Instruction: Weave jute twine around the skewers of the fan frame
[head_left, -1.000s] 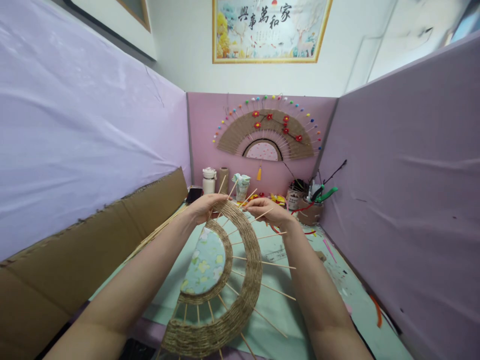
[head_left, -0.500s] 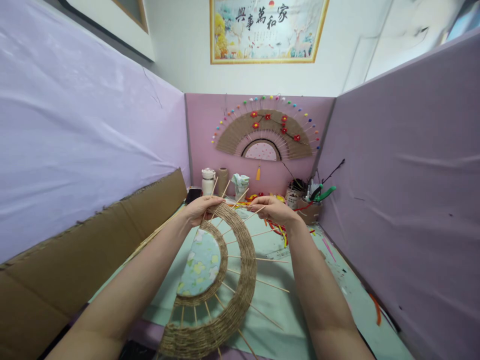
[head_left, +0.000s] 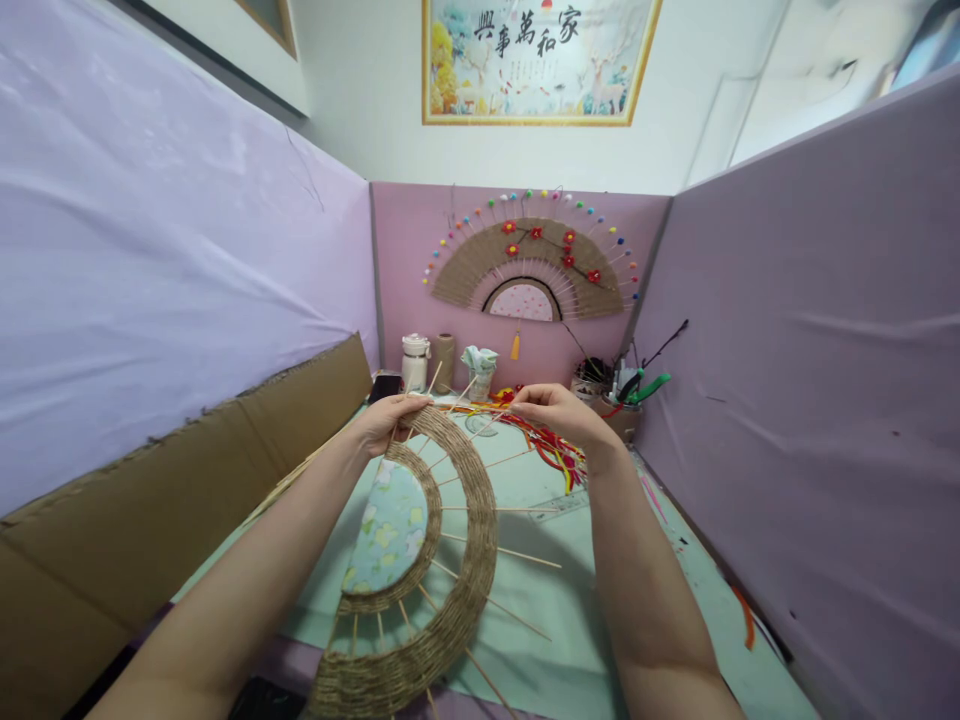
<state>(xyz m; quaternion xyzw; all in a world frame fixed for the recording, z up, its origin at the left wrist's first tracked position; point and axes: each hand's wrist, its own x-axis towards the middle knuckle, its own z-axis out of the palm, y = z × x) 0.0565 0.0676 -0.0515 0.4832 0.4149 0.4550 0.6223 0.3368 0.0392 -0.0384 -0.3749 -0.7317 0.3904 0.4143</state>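
Note:
My left hand (head_left: 382,422) is closed on the upper end of a half-round woven fan (head_left: 480,500), fingers around its edge. Brown twine forms the fan's wide outer band and a narrower inner one, woven over thin wooden sticks (head_left: 529,557) that jut past the rim. A light blue floral half-disc (head_left: 386,530) fills the centre. The fan is held tilted above the table. My right hand (head_left: 559,412) is pinched shut just right of the upper stick tips. A thin strand of twine seems to run from the fan's top to these fingertips, though it blends with the cords behind.
Red, orange and yellow fuzzy stems (head_left: 555,450) lie behind my right hand. At the back stand a white bottle (head_left: 415,362), a twine spool (head_left: 444,360) and green-handled pliers (head_left: 649,388) in a holder. Cardboard (head_left: 225,430) lines the left; a finished fan (head_left: 480,255) hangs ahead.
The fan and my left hand have shifted slightly left and down. My right hand has moved a little right, widening the gap between the hands. Both remain closed.

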